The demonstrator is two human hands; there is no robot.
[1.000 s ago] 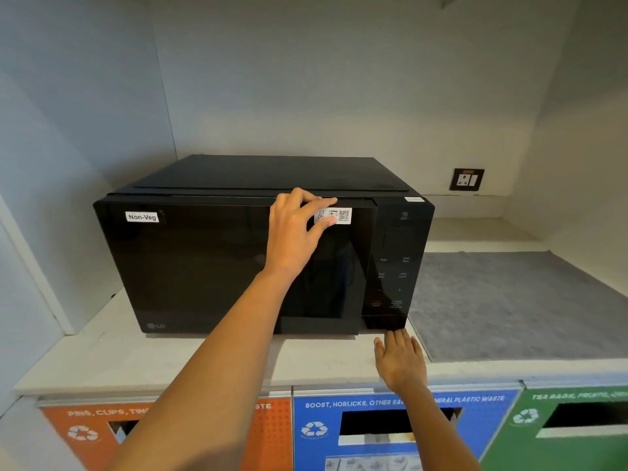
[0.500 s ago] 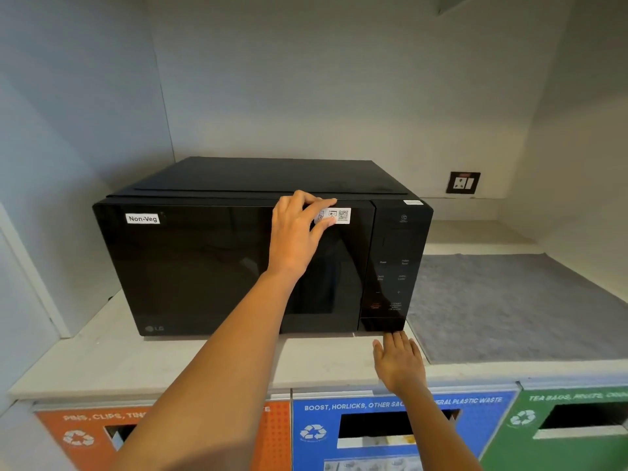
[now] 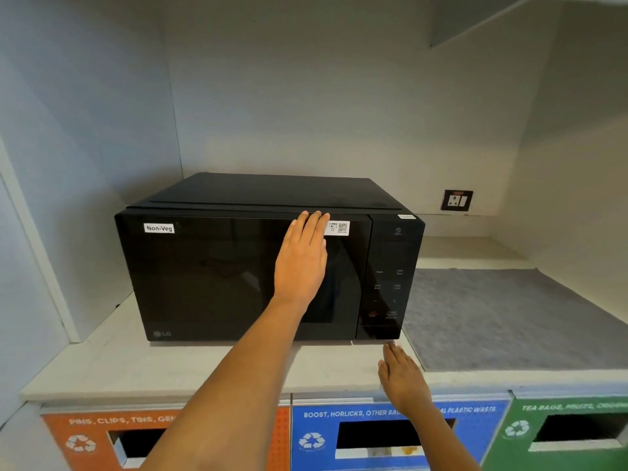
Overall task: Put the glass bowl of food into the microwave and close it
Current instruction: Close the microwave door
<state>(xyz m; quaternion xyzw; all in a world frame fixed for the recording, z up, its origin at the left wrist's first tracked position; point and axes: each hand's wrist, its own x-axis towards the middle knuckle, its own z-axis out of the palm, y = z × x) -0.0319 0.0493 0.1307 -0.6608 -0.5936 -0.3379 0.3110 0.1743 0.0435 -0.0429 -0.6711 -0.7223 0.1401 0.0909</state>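
Black glass-fronted microwave: door shut. Left hand: flat, fingers extended, pressed against door, gripping nothing. Right hand: open, flat on pale stone counter, empty.

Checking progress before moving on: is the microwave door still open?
No, the microwave door sits flush and shut, with the left hand flat against it.

A shared office pantry: a black microwave labelled "Non-Veg" sits in a white alcove on a pale counter, above orange, blue and green recycling bins (each printed with a recycling symbol and its waste type). A grey mat lies beside it, a wall socket behind.
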